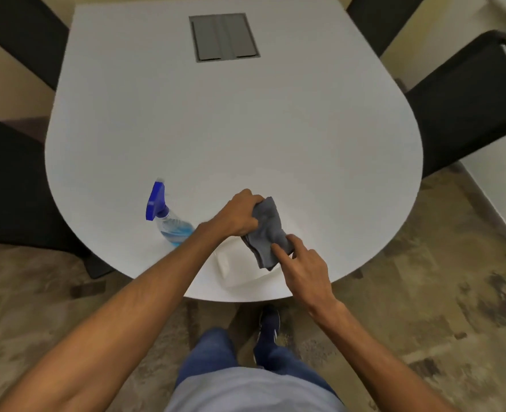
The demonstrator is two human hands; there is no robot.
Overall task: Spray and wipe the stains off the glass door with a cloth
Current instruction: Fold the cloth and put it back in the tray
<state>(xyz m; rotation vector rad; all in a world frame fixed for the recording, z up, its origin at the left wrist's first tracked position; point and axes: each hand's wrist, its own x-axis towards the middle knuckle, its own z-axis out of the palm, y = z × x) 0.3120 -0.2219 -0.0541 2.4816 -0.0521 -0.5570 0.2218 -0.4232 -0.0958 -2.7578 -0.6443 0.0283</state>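
Note:
A grey cloth (268,231) is bunched between both hands just above the near edge of the white table (216,129). My left hand (240,217) grips its upper end in a fist. My right hand (302,263) pinches its lower end, index finger stretched along the fabric. A clear spray bottle (168,221) with blue liquid and a blue trigger head lies on its side on the table, left of my left hand and untouched. No glass door is in view.
A grey hatch panel (224,37) is set into the table's far middle. Black chairs stand at the left (11,188), far left, far right and right (465,99). A white object (225,263) lies under my hands. Patterned carpet (424,292) surrounds the table.

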